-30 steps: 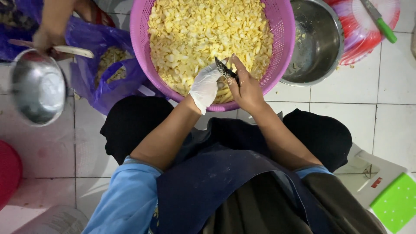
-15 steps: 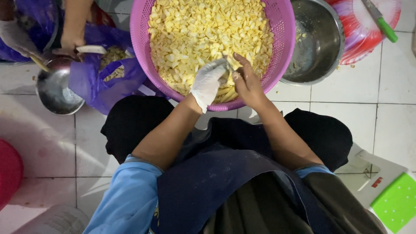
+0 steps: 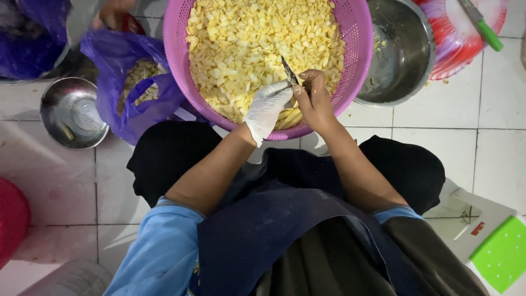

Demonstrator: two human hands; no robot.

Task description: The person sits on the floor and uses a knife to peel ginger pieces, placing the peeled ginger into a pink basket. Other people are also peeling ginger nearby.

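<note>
At the far left edge a red basin point(image 3: 12, 219) is cut off, only a curved slice showing. Above it a small steel bowl point(image 3: 74, 112) sits on the white tiled floor point(image 3: 493, 148), beside a purple plastic bag point(image 3: 129, 82) that hangs open over pale scraps. Another person's hand point(image 3: 112, 12) enters at the top edge, mostly out of frame.

The pink basket point(image 3: 356, 33), heaped with yellow cut pieces point(image 3: 246, 49), fills the centre; its far rim is cropped. At its near edge the left hand point(image 3: 267, 107), in a white glove, is curled around a pale yellow piece whose shape is hard to make out. Touching it, the bare right hand point(image 3: 313, 96) is closed on a small knife point(image 3: 289, 71); only the dark blade pokes up, the handle hidden in the fist.

To the right stands a large steel bowl point(image 3: 402, 52), nearly empty, then a red-rimmed tray point(image 3: 466, 44) bearing a green-handled knife point(image 3: 482, 24), partly cropped. A green-and-white scale point(image 3: 487, 235) shows at the lower right corner.
</note>
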